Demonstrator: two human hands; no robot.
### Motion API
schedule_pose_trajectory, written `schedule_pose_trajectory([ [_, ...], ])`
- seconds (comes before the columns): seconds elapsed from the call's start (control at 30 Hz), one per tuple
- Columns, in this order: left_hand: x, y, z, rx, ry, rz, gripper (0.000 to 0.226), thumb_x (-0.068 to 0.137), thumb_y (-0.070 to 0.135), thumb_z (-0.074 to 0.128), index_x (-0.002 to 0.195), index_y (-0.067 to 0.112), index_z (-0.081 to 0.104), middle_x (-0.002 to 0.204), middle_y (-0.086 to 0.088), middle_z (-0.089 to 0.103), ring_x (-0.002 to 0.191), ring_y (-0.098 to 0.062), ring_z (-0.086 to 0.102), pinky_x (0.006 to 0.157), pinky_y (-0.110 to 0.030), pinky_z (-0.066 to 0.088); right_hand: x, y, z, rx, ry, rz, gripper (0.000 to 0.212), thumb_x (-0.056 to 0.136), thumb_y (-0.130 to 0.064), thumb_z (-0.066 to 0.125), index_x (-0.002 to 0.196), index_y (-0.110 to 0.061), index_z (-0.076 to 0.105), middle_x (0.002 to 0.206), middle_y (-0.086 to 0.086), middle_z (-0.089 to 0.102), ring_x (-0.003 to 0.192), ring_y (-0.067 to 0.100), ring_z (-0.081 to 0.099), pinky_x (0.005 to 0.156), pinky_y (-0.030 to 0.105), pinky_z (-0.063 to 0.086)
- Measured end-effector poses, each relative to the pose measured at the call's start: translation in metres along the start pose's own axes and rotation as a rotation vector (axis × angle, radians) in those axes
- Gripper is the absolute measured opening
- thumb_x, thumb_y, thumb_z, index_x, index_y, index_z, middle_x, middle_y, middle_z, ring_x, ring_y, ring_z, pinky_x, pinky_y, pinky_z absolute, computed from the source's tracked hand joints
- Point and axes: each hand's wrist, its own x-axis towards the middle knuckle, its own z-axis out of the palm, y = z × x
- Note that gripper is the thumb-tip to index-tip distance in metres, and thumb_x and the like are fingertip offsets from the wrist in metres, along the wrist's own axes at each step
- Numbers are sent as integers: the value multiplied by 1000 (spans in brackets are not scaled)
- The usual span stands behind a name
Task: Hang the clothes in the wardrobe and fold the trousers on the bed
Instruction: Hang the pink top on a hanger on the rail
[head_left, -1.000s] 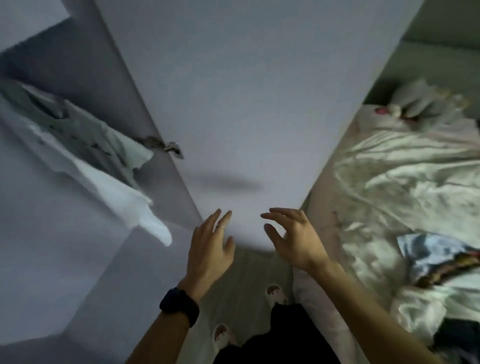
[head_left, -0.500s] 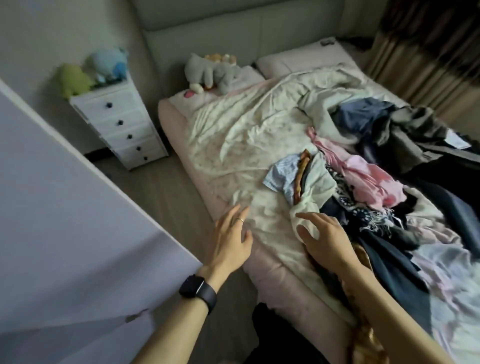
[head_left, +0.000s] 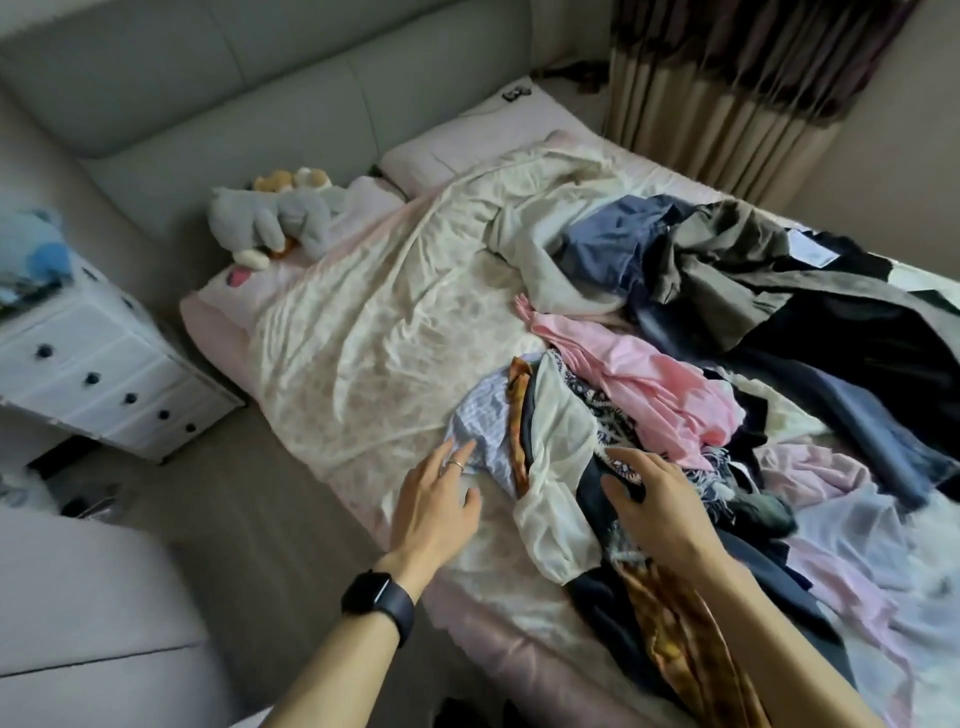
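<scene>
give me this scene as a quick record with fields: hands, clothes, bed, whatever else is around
left hand: open, fingers straight, fingertips at the light blue garment
right hand: open, fingers spread over the dark navy garment, no grip visible
clothes pile: unsorted heap on the bed, including a pink garment and a cream garment
bed: rumpled cream quilt
soft toy: grey, at the head of the bed
chest of drawers: white, beside the bed
folded trousers: none in view
</scene>
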Motion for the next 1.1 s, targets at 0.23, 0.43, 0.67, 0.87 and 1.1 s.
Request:
schedule_pose_trajectory([
  [0.23, 113, 14, 11, 73, -78, 92, 57, 99, 28, 53, 154, 25, 38, 164, 4, 25, 147, -19, 30, 120, -36, 26, 94, 21, -13, -68, 26, 66, 40, 95, -33, 62, 133, -23, 61, 134, 3, 63, 123, 28, 56, 97, 36, 46],
  [0.43, 247, -2, 40, 201, -185, 109, 60, 100, 34, 48, 157, 28, 29, 166, 1, 18, 151, -18, 19, 123, -43, 17, 197, 44, 3, -97, 20, 182, 41, 97, -37, 57, 136, -22, 58, 138, 3, 62, 124, 23, 57, 99, 40, 50],
  [0.67, 349, -55, 101, 306, -275, 52, 58, 104, 49, 31, 158, 31, 25, 168, 3, 11, 153, -19, 8, 123, -46, 10, 310, 86, 41, -212, -35, 366, 55, 100, -57, 46, 143, -23, 46, 149, 9, 46, 119, 31, 59, 91, 42, 50],
  [0.87, 352, -85, 149, 396, -222, 38, 60, 102, 56, 19, 159, 39, 15, 168, 13, 4, 154, -10, -4, 121, -53, -8, 354, 116, 83, -363, -87, 410, 38, 101, -35, 53, 138, -30, 52, 129, 10, 60, 98, 30, 66, 68, 40, 56],
  [1.1, 362, -82, 137, 346, -423, -29, 59, 104, 54, 16, 160, 35, 13, 168, 12, 1, 154, -12, -4, 123, -53, -2, 327, 103, 70, -224, 84, 337, 49, 93, -51, 44, 113, -14, 69, 97, 12, 66, 73, 28, 56, 64, 32, 40],
])
